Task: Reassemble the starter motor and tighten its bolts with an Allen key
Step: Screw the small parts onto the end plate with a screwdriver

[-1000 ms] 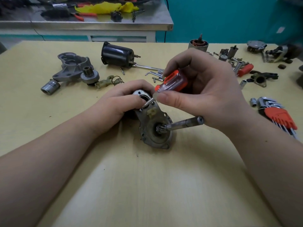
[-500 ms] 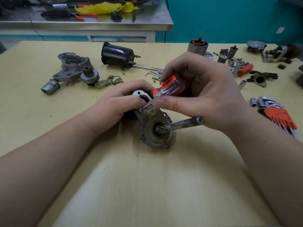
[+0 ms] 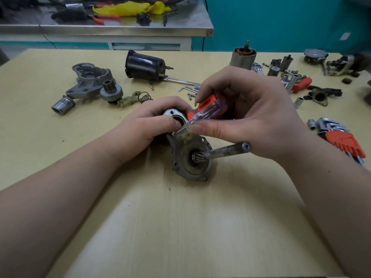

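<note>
The starter motor assembly [image 3: 190, 159] lies on the yellow table [image 3: 180, 227] at the centre, its flat end plate and steel shaft [image 3: 228, 150] pointing toward the right. My left hand [image 3: 152, 125] grips the round body behind the plate from the left. My right hand [image 3: 245, 115] holds a small screwdriver [image 3: 208, 110] with an orange and clear handle, and its tip sits at the top edge of the plate beside a small beige part. A red holder of Allen keys [image 3: 343, 142] lies at the right edge.
Across the far side of the table lie a black motor casing [image 3: 144, 66], a grey nose housing [image 3: 90, 81], a pinion gear [image 3: 111, 93], a steel sleeve [image 3: 63, 105], a spring [image 3: 144, 97], an armature [image 3: 243, 55] and several small parts. A steel bench [image 3: 104, 29] stands behind.
My right hand has turned the screwdriver a little and shifted slightly down and left; the handle has rotated. My left hand and the motor have stayed in place.
</note>
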Demonstrator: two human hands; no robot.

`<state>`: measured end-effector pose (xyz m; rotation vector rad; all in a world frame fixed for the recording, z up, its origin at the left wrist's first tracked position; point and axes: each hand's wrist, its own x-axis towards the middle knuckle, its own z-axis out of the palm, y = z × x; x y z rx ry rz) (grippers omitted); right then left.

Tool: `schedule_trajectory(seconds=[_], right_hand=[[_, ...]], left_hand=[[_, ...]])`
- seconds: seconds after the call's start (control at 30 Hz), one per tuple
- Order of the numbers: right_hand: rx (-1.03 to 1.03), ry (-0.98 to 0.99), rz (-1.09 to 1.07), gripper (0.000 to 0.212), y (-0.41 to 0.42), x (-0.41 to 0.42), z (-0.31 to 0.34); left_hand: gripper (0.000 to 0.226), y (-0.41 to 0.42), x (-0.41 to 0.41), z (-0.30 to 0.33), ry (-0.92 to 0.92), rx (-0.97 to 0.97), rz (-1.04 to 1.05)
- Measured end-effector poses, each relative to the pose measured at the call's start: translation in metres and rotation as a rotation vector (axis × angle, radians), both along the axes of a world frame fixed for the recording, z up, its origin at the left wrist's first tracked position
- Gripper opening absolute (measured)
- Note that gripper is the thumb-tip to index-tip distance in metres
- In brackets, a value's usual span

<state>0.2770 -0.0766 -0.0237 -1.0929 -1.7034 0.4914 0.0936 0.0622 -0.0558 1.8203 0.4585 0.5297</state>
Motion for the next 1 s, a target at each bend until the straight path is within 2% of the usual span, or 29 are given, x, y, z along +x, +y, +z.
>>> schedule_trajectory(seconds=[0.23, 0.43, 0.57, 0.67, 0.8, 1.0], right_hand=[[-0.03, 0.017, 0.062, 0.048, -0.002, -0.001, 0.004], [-0.154, 0.023, 0.074, 0.037, -0.013, 0.007, 0.015], [-0.053, -0.099, 0.035, 0.033, -0.013, 0.006, 0.018], [0.017, -0.198, -0.07, 0.026, -0.01, 0.008, 0.014], [0.053, -0.056, -0.145, 0.027, -0.005, 0.001, 0.005], [0.133, -0.114, -0.254, 0.039, 0.001, 0.0, -0.002]], left_hand=[[0.047, 0.0, 0.0, -0.002, 0.016, -0.015, -0.008], [0.043, 0.0, -0.001, 0.0, 0.048, 0.064, 0.019], [0.036, -0.004, 0.007, -0.001, 0.042, 0.139, 0.102], [0.054, -0.011, 0.016, 0.001, 0.076, 0.148, 0.257], [0.06, -0.004, 0.023, -0.003, 0.067, 0.131, 0.351], [0.065, 0.002, 0.019, -0.007, 0.036, 0.121, 0.387]])
